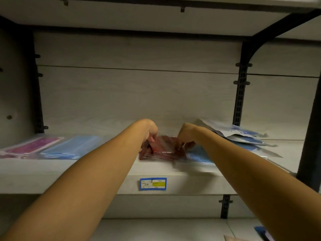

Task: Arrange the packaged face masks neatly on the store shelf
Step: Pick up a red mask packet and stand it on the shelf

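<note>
Both hands (166, 133) curled, pinching red mask pack (163, 150) on shelf (104, 171)

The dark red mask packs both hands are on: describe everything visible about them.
The dark red mask packs are a small stack of flat, glossy clear-plastic packets with red contents, lying at the middle of the shelf near its front edge. The left hand grips their left end, the right hand pinches the right end. A blue pack adjoins them on the right. Details are motion-blurred.
</note>
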Available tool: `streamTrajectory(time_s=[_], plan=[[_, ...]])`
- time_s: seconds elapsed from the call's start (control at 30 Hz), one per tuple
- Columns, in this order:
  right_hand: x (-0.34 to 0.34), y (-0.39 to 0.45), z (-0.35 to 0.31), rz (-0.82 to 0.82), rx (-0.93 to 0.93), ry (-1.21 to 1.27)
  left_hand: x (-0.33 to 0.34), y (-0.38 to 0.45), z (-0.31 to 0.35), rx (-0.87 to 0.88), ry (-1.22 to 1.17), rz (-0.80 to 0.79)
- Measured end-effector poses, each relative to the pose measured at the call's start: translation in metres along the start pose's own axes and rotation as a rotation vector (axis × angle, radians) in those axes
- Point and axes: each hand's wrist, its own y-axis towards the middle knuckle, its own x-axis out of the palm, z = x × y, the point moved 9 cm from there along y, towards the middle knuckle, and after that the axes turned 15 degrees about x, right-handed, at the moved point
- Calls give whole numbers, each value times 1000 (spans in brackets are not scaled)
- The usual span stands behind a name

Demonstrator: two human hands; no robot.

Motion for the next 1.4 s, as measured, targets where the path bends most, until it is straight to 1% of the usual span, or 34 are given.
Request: streamTrajectory(time_s=[0.13,0.23,0.33,0.47,0.57,0.63,0.73,0.8,0.9,1.0,1.1,1.23,1.3,1.4], plan=[[6,3,-5,-62,-53,48,5,4,4,17,49,25],[12,1,-9,-121,-64,72,10,4,5,6,97,-29],[17,1,-10,-151,-69,88,11,0,6,-20,87,-78],[17,0,-11,-180,-62,82,13,-1,6,-40,108,-86],[17,-2,-11,-213,-52,88,14,-6,9,-38,76,-77],[17,-3,-12,-219,-53,92,18,-8,11,-61,74,-129],[18,-5,-11,-215,-49,103,19,-5,7,-115,35,-153],[18,-6,-10,-223,-41,110,20,-2,7,-95,21,-155],[17,-7,-8,-235,-35,128,21,0,8,-48,-64,-166],[13,-10,-8,-229,-41,184,14,6,9,24,-110,-112],[3,-11,-8,-177,-52,280,-3,16,12,104,-159,-6],[-12,-7,-7,-107,-51,456,-33,25,12,195,-299,128],[-13,-6,-8,-113,-28,549,-53,28,10,227,-381,200],[-1,-3,-15,-169,4,661,-81,29,1,251,-448,305]])
